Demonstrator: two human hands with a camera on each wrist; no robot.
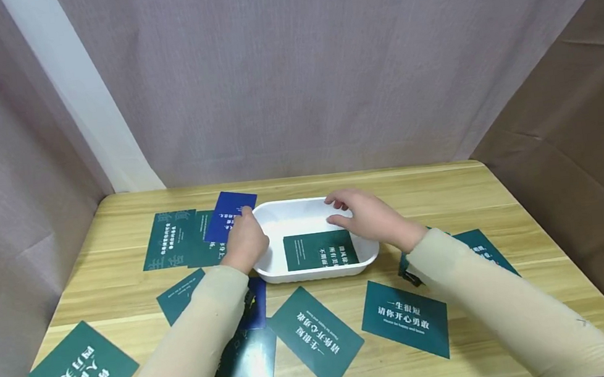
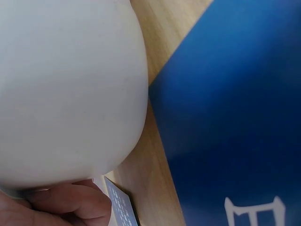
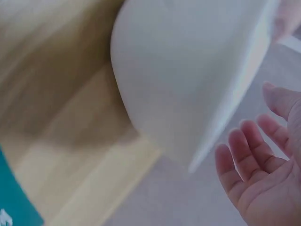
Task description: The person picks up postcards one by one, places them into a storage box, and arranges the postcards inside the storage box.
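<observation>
So from the head view, there's a white tray sitting toward the back of a wooden worktop, with a green card lying inside, up against the near wall. The person's left grip is at the tray's left end, right by a blue card that overlaps a couple of green cards. The right grip hovers at the other end, thumb and fingers apart, pinching nothing. More green cards are scattered in front, and another bunch pokes out past the right sleeve. Left wrist view: the tray's pale side fills most of the left, and the left grip has its fingers curled on the edge, so yeah, it's pinching the tray. The blue card's corner comes right up to the tray's outline; can't tell if they touch. Right wrist view: the right grip is loosely spread, palm showing, just beside the tray.
</observation>
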